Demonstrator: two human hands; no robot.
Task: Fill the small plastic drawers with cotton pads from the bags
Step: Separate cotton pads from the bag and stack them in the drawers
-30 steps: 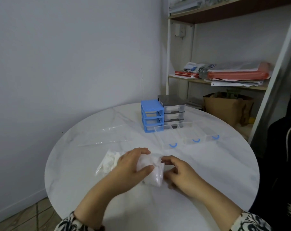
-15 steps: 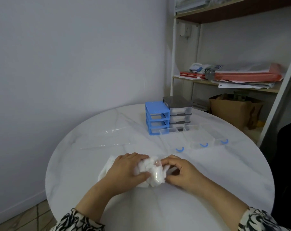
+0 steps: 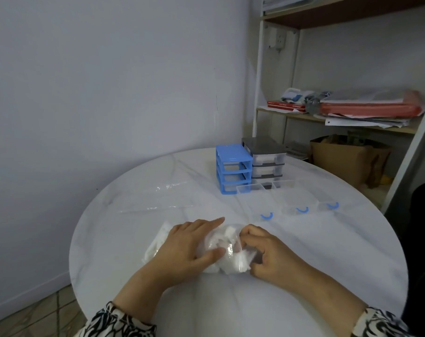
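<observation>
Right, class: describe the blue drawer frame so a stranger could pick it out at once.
On the round white table, look to the far side near the shelf. Two small drawer units stand side by side; the blue drawer frame is the left one. Unlike the grey unit, its slots are empty.

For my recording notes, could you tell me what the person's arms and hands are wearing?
Both the left hand and right hand are bare, with no gloves. Each wrist shows a black-and-white patterned sleeve cuff; no rings or watch are visible.
</observation>
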